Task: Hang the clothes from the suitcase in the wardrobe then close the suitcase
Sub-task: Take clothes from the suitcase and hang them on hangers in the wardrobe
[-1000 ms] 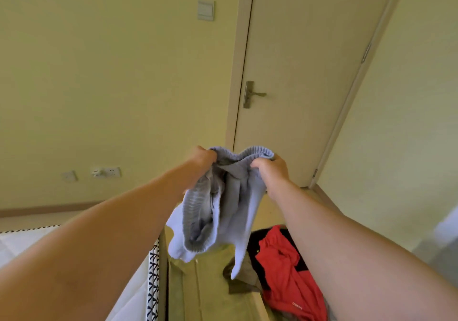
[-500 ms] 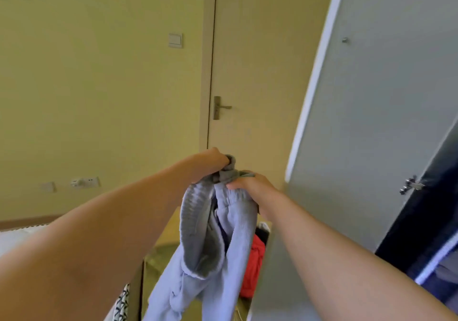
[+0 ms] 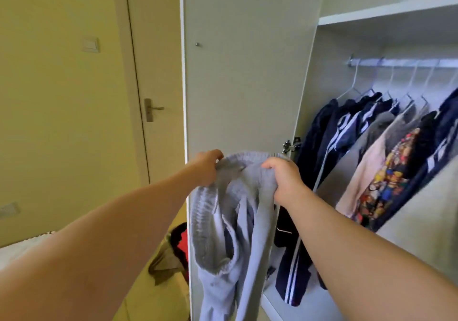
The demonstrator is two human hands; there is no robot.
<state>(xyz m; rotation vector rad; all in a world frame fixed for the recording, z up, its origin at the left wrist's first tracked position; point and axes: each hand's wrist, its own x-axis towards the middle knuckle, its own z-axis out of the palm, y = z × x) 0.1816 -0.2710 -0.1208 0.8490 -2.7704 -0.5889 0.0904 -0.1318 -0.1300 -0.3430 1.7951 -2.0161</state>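
Note:
A light grey-blue garment (image 3: 233,234) with ribbed bands hangs from both my hands at chest height. My left hand (image 3: 207,167) grips its top edge on the left, and my right hand (image 3: 285,182) clutches it on the right. Behind it stands the open white wardrobe door (image 3: 243,60). To the right the wardrobe rail (image 3: 401,62) carries several hangers with dark, striped and printed clothes (image 3: 371,159). Red and dark clothes (image 3: 179,241) show low down, left of the door; the suitcase itself is hidden.
A cream room door with a metal handle (image 3: 152,109) stands at the left, with a light switch (image 3: 90,45) on the wall. A wardrobe shelf (image 3: 386,11) runs above the rail. A white bed corner (image 3: 22,246) lies at the lower left.
The view has swung right from the room door to the open wardrobe. Both hands have kept hold of the grey-blue garment and spread a little apart along its top edge.

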